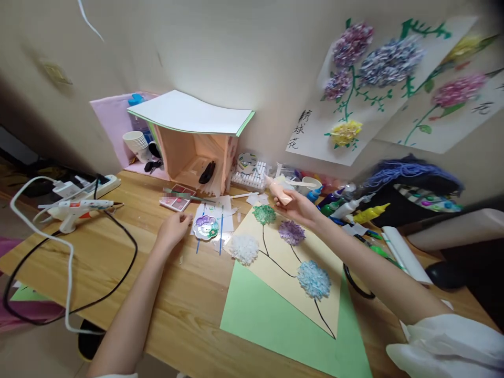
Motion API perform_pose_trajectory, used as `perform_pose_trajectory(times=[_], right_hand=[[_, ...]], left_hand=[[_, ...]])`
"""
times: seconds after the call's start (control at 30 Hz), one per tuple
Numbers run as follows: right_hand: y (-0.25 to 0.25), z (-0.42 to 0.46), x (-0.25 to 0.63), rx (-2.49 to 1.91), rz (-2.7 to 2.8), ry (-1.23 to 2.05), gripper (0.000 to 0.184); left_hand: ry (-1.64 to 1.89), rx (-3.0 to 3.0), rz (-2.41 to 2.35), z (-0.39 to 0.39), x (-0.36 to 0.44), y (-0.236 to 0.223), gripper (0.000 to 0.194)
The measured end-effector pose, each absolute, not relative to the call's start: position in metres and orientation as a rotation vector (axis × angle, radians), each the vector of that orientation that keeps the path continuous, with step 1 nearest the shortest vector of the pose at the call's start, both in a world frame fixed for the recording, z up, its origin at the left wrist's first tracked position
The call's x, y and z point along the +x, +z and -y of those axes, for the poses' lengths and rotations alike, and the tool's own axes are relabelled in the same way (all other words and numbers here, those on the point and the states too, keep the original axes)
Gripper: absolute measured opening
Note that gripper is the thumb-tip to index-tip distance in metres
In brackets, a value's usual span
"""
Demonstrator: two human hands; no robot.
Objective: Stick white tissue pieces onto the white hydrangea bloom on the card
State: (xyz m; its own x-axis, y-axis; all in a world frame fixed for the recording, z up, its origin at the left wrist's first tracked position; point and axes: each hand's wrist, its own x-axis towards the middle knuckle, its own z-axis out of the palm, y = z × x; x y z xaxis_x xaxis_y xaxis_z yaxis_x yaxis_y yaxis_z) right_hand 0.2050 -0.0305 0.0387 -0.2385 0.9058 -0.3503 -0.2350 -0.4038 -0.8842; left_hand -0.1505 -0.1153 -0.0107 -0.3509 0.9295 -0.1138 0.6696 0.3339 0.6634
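My right hand point(289, 202) is closed round a peach-coloured squeeze bottle point(279, 190), its narrow nozzle tilted up to the left. It is just above the top of a cream sheet point(283, 262) that bears black drawn stems and textured flower heads: a green one point(264, 213), a purple one point(292, 232), a white one point(244, 249) and a light blue one point(314, 279). My left hand point(176, 228) rests on the wooden table with its fingers curled in, and nothing shows in them. Close to it lies a flower-shaped paint palette point(206, 228), with blue-handled brushes point(221, 231) beside it.
Green card point(268, 320) lies beneath the cream sheet. A glue gun point(79, 210), looping cables and a power strip point(106, 185) occupy the left. At the back stands a cardboard box point(179, 152); several paint bottles point(350, 207) crowd the right. Flower pictures point(354, 105) hang on the wall.
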Motion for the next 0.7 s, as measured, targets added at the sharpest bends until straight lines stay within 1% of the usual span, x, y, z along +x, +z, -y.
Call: perform_pose_trajectory(times=[0.1, 0.2, 0.27, 0.33, 0.47, 0.7], right_hand=[[0.028, 0.033, 0.242, -1.064, 1.023, 1.74, 0.021], [0.016, 0.033, 0.271, -1.022, 1.243, 1.656, 0.033], [0.011, 0.031, 0.283, -1.038, 1.387, 1.595, 0.041], [0.007, 0.027, 0.288, -1.06, 1.479, 1.506, 0.045], [-0.002, 0.017, 0.291, -1.14, 1.5, 1.328, 0.041], [-0.023, 0.008, 0.294, -1.329, 1.552, 0.911, 0.03]], left_hand=[[0.653, 1.471, -2.103, 0.111, -0.15, -0.011, 0.039], [0.533, 1.559, -2.086, 0.109, -0.153, -0.016, 0.047], [0.523, 1.551, -2.037, 0.108, -0.156, -0.02, 0.051], [0.543, 1.533, -2.006, 0.108, -0.158, -0.023, 0.052], [0.612, 1.467, -2.048, 0.109, -0.157, -0.023, 0.054], [0.683, 1.412, -2.039, 0.108, -0.146, -0.022, 0.049]])
